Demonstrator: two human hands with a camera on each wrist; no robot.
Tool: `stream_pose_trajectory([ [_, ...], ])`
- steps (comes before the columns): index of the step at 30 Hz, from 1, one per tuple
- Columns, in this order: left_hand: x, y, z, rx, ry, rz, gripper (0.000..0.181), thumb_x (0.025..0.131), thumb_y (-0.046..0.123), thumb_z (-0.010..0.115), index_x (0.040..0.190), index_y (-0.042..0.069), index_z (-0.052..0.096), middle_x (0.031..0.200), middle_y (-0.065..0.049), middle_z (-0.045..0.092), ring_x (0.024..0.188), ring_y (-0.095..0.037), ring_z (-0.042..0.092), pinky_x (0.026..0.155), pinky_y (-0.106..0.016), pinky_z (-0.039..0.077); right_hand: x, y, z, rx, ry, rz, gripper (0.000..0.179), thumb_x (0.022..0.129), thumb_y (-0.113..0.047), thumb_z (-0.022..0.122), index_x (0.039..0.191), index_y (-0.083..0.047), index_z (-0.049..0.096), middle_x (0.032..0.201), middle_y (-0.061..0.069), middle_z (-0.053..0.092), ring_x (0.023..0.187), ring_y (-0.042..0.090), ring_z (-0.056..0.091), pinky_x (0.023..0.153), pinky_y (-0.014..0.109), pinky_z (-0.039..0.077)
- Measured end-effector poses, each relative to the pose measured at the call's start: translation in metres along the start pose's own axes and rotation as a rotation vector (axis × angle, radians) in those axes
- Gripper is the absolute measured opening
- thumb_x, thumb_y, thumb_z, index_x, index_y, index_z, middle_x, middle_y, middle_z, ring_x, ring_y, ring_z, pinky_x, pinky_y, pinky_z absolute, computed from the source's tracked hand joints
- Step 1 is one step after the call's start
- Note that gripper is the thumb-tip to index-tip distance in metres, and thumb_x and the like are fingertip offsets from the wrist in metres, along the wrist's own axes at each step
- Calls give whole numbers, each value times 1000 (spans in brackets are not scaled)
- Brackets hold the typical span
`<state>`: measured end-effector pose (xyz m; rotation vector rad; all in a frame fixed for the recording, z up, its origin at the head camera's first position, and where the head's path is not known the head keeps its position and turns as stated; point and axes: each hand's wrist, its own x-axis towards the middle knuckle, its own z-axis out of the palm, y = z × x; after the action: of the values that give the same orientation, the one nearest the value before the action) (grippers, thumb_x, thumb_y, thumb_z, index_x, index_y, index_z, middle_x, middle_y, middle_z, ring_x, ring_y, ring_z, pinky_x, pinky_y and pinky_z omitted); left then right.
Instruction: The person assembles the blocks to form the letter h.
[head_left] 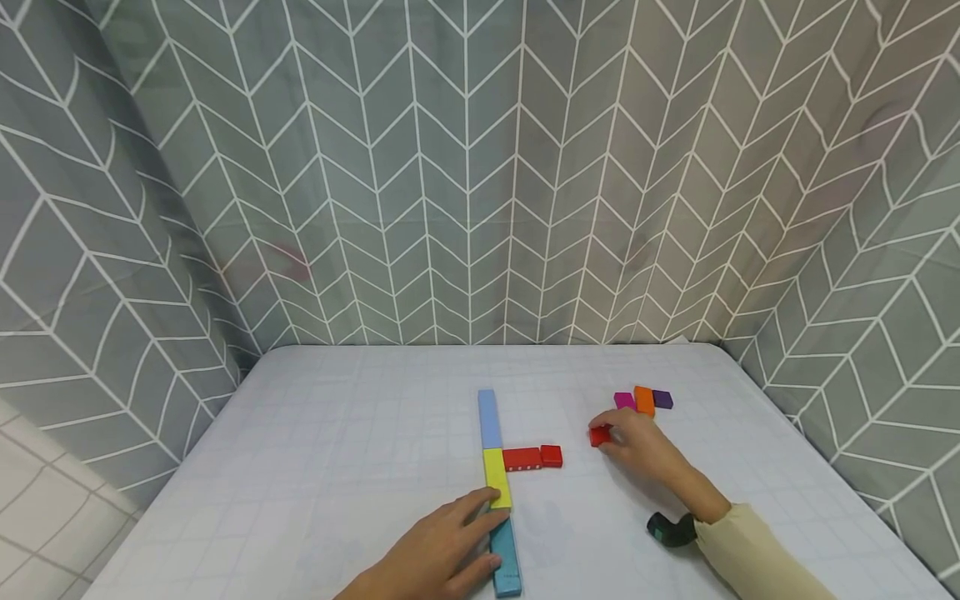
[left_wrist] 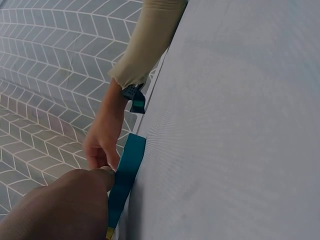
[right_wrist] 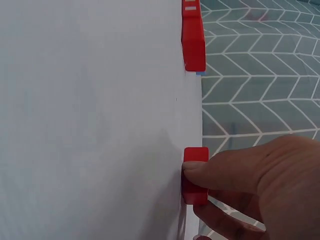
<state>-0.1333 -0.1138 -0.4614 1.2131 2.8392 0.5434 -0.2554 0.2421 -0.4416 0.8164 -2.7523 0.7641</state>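
My right hand pinches a small red block on the right side of the table. In the right wrist view, the thumb lies across that block's face and other fingers are behind it. My left hand rests its fingertips on the yellow block, and its thumb touches the teal block. A light blue block continues this line at the far end. From the yellow block a red block extends rightward, with a small red block at its end.
Beyond the right hand, a magenta block, an orange block and a purple block stand close together. A dark band sits at the right wrist. Patterned curtains enclose the white table.
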Motion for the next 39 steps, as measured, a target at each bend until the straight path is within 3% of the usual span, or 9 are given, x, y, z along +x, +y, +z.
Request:
stream_pose_trajectory([
  [11,0,0,-1,-9,-25,-28,62,107,63,40,154,24,52,158,0,43,133,-17,52,102,-41,52,-2,-14,4,92,-77,-25,31,86,3,82,115,-5,75,109,3,73,104,29,67,89,48,59],
  [20,0,2,-2,-18,-47,-58,63,105,65,40,154,27,51,159,2,42,134,-16,52,102,-42,52,-2,-24,6,98,-90,-84,31,86,2,83,115,-4,74,110,5,72,101,28,68,85,42,60],
  [39,0,3,-2,-26,-79,-88,64,104,68,39,155,30,49,160,4,41,135,-16,51,103,-42,51,-3,-32,12,109,-122,-47,31,86,2,82,114,-5,74,110,2,72,96,22,68,84,38,60],
])
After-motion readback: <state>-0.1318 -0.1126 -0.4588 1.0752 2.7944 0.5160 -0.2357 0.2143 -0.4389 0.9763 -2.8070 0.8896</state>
